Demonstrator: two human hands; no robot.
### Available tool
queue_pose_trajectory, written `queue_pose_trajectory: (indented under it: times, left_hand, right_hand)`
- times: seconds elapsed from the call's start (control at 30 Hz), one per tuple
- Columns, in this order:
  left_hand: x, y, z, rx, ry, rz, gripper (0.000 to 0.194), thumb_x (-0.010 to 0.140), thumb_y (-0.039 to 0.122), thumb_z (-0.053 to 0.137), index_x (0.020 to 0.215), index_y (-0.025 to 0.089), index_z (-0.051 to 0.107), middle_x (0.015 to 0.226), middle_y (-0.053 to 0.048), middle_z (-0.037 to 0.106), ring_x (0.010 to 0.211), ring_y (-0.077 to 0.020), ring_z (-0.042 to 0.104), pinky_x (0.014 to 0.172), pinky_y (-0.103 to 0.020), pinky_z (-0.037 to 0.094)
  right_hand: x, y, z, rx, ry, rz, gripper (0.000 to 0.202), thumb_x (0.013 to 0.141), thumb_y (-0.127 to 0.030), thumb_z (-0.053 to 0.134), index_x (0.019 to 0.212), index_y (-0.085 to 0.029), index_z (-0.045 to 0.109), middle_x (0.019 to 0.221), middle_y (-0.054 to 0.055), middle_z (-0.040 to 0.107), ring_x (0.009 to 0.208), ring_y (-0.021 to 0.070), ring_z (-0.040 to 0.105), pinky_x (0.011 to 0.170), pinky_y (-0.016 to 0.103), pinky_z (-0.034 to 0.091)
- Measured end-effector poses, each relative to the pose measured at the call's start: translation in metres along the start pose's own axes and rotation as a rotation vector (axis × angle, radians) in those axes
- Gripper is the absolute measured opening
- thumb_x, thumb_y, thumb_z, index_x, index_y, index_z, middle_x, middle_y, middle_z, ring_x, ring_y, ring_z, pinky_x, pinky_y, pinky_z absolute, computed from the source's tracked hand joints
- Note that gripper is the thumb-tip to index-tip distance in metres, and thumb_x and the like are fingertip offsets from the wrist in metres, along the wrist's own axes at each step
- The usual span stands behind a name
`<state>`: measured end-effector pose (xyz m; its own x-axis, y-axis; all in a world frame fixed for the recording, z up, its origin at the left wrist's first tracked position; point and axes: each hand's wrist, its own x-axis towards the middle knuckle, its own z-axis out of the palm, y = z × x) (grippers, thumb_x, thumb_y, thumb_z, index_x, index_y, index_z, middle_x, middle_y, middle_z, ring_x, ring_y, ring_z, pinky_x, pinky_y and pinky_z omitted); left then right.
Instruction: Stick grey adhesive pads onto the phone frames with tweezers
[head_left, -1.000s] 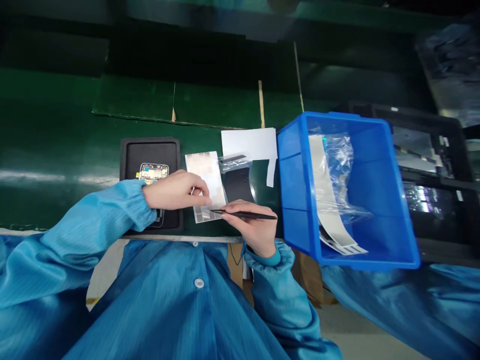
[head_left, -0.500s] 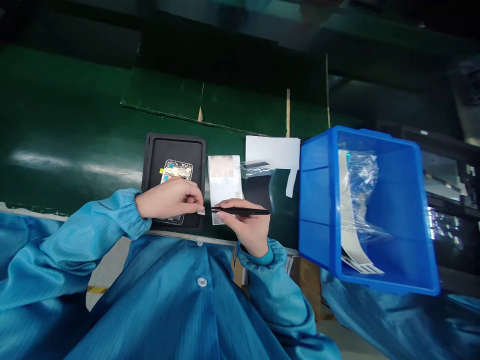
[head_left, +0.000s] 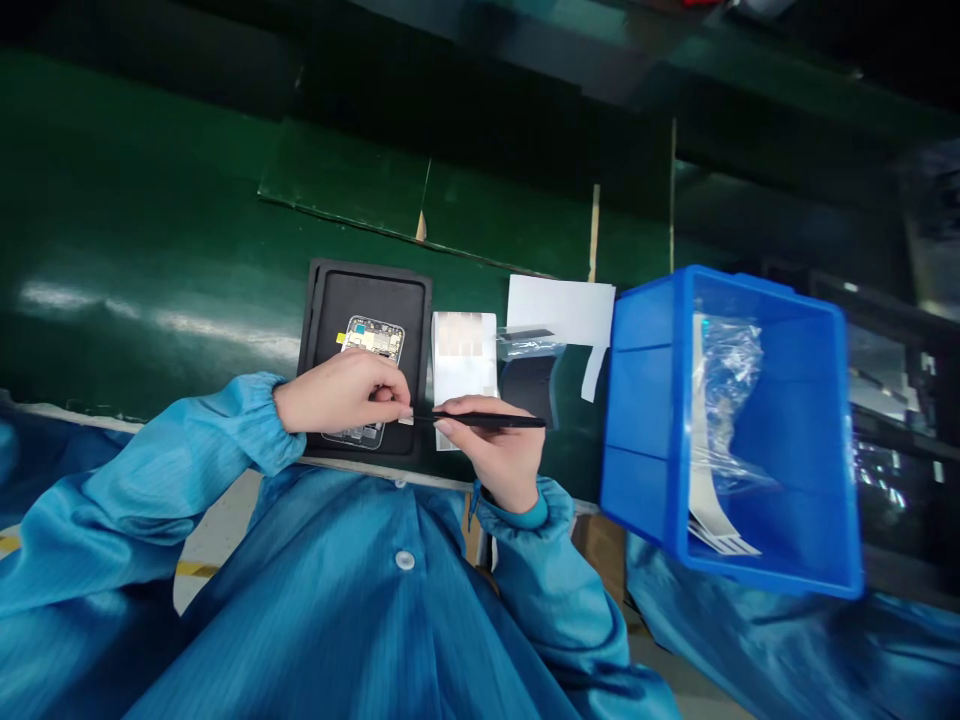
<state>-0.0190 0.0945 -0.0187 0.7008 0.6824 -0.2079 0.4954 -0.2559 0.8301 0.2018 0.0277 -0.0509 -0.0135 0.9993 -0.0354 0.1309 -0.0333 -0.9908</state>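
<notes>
Between thumb and forefinger, my left hand [head_left: 349,390] pinches a small pale piece [head_left: 406,419] that looks like a sticker. Black tweezers [head_left: 499,421] lie in my right hand [head_left: 501,450], their tips pointing left at that piece; whether they touch it, I cannot tell. Under my left hand, an opened phone [head_left: 379,342] with exposed circuitry rests in a black tray [head_left: 367,288], its middle hidden by the hand. Just right of the tray is a white sheet [head_left: 461,375] bearing rows of beige patches, partly covered by my right hand.
A blue bin [head_left: 645,400] stands on the right, holding clear plastic film [head_left: 727,370] and pale strips [head_left: 709,500]. White paper [head_left: 562,308] and a dark sheet [head_left: 529,385] lie between it and the patched sheet. Another person's blue garment [head_left: 697,630] shows below the bin.
The view has shifted, so tray, sheets and bin sit somewhat farther right in the picture. Both hands keep nearly the same pose, still holding the pale piece and the tweezers.
</notes>
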Motion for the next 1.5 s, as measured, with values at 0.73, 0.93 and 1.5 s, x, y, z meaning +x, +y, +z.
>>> queue_pose_trajectory:
  times: [0.73, 0.93, 1.5]
  left_hand:
    - [-0.064, -0.024, 0.048, 0.623, 0.191, 0.065, 0.016, 0.091, 0.028, 0.061, 0.094, 0.015, 0.068, 0.088, -0.008, 0.066, 0.083, -0.0231, 0.06, 0.076, -0.038, 0.053]
    - [-0.064, -0.022, 0.05, 0.577, 0.205, 0.047, 0.013, 0.09, 0.026, 0.061, 0.095, 0.016, 0.068, 0.089, -0.007, 0.066, 0.083, -0.0221, 0.059, 0.076, -0.037, 0.053]
    - [-0.072, -0.052, 0.05, 0.504, 0.669, -0.107, 0.018, 0.093, 0.024, 0.059, 0.108, 0.018, 0.065, 0.088, -0.007, 0.068, 0.079, -0.0201, 0.057, 0.071, -0.036, 0.047]
  right_hand:
    - [0.038, 0.001, 0.056, -0.013, 0.105, 0.169, 0.021, 0.072, -0.036, 0.085, 0.079, -0.019, 0.075, 0.076, 0.004, 0.076, 0.063, 0.0181, 0.072, 0.06, 0.029, 0.063]
    - [0.052, 0.002, 0.073, -0.096, 0.03, 0.149, 0.017, 0.075, -0.034, 0.082, 0.079, -0.02, 0.075, 0.076, 0.003, 0.077, 0.063, 0.0176, 0.072, 0.058, 0.028, 0.062]
    - [0.056, 0.003, 0.079, -0.132, 0.015, 0.146, 0.013, 0.076, -0.032, 0.082, 0.08, -0.021, 0.076, 0.079, 0.002, 0.077, 0.067, 0.0183, 0.073, 0.064, 0.03, 0.064]
